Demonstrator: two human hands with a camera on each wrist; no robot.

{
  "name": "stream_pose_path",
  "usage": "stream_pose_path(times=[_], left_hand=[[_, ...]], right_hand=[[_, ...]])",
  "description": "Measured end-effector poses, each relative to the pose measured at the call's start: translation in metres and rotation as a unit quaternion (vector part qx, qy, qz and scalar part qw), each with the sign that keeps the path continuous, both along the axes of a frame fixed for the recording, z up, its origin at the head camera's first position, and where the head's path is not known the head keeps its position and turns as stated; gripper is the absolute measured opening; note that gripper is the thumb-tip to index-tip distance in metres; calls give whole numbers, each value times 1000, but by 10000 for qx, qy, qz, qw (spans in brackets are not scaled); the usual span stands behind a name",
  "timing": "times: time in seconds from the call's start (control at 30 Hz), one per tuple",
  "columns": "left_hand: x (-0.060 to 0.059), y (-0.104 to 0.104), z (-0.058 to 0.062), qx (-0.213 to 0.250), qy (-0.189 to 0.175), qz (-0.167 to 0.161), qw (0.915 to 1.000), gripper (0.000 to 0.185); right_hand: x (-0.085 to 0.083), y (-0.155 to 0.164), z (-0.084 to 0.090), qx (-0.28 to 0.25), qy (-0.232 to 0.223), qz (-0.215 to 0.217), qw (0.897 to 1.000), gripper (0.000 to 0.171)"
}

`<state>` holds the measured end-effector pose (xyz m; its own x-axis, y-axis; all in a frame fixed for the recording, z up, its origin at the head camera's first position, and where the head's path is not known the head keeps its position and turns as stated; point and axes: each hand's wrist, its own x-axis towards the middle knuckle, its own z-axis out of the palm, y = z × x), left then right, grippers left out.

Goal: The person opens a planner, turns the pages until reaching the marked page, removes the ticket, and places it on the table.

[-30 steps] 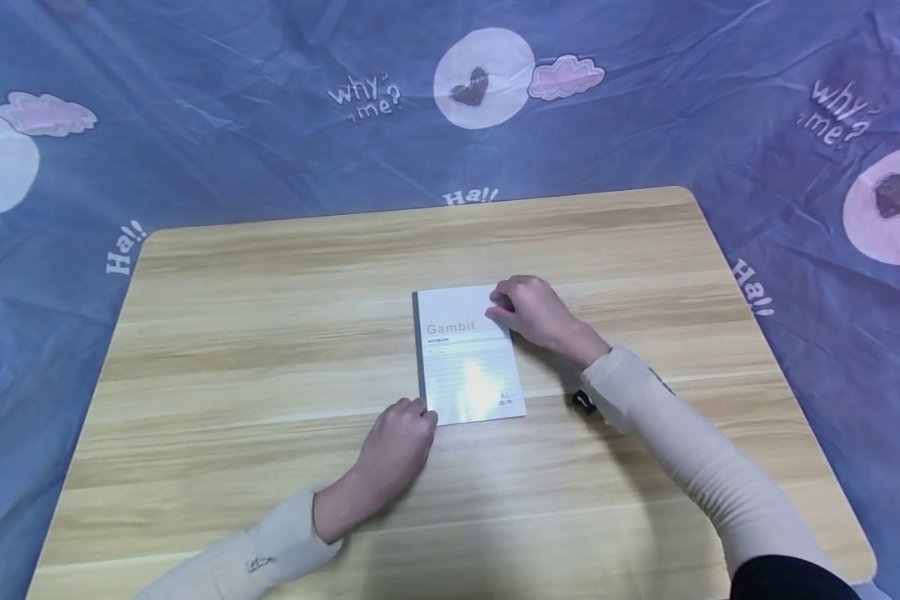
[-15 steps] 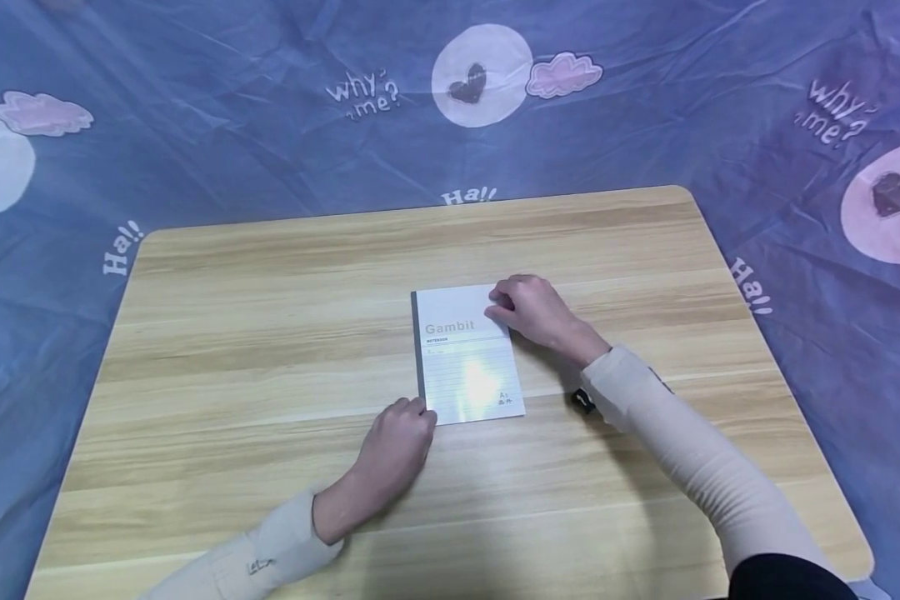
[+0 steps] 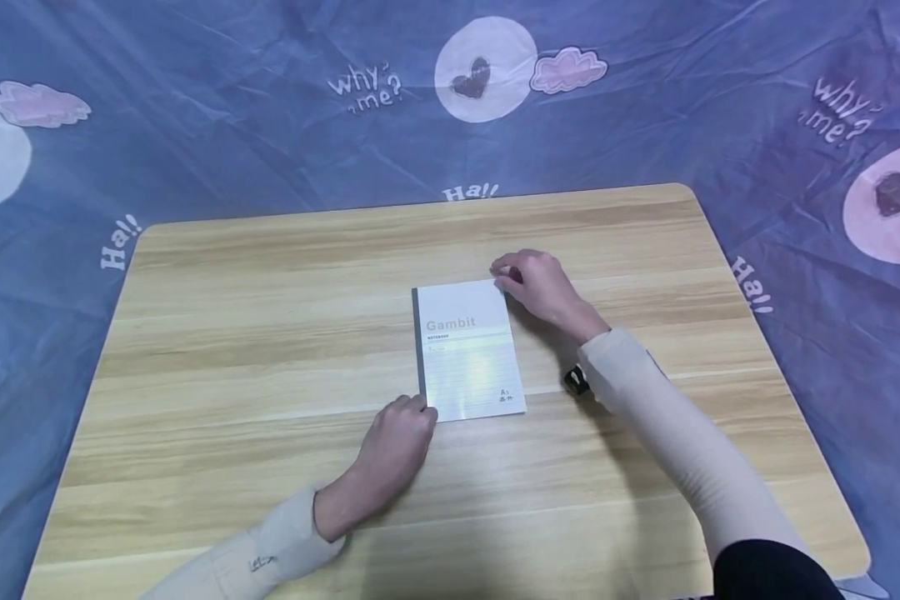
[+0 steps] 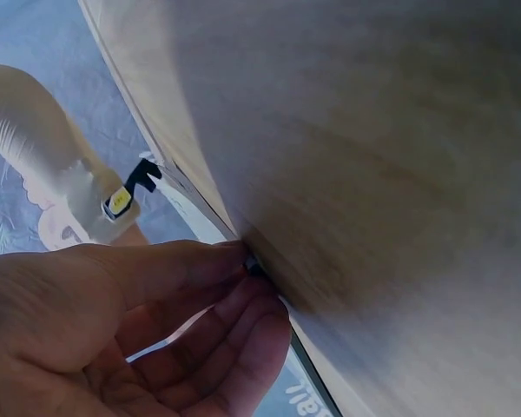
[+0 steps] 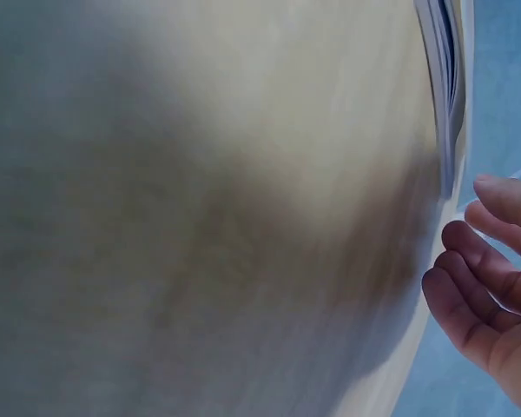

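Note:
A white notebook (image 3: 468, 354) with a dark spine and "Gambit" on its cover lies on the table, in the middle of the head view. My left hand (image 3: 399, 442) pinches its lower left corner between thumb and fingers; the left wrist view shows the thumb and fingertips (image 4: 265, 300) meeting at the dark spine. At the upper right corner is my right hand (image 3: 537, 286), its fingers loosely bent. In the right wrist view these fingers (image 5: 460, 295) hold nothing, with a small gap between them and the notebook's page edges (image 5: 443, 95).
The wooden table (image 3: 255, 333) reaches well past the notebook on all sides. Behind it hangs a blue printed cloth (image 3: 232, 108). A small black device (image 3: 576, 380) sits at the right wrist, below the sleeve cuff.
My right hand has come off the notebook's right edge and moved up to beside the top right corner. The left hand and the notebook stay in place.

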<state>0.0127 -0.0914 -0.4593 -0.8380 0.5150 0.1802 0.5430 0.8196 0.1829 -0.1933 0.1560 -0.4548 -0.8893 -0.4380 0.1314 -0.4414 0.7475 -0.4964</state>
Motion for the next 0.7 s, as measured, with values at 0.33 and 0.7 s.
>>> stream_pose_path(times=[0.33,0.7], left_hand=[[0,0,2,-8,52,-8,10000,6],[0,1,4,-113,53,67,9999,6]], right_hand=[[-6,2,-6,-66,154,220,9996,15],[3,3,-5,-333,579,377,9971,17]])
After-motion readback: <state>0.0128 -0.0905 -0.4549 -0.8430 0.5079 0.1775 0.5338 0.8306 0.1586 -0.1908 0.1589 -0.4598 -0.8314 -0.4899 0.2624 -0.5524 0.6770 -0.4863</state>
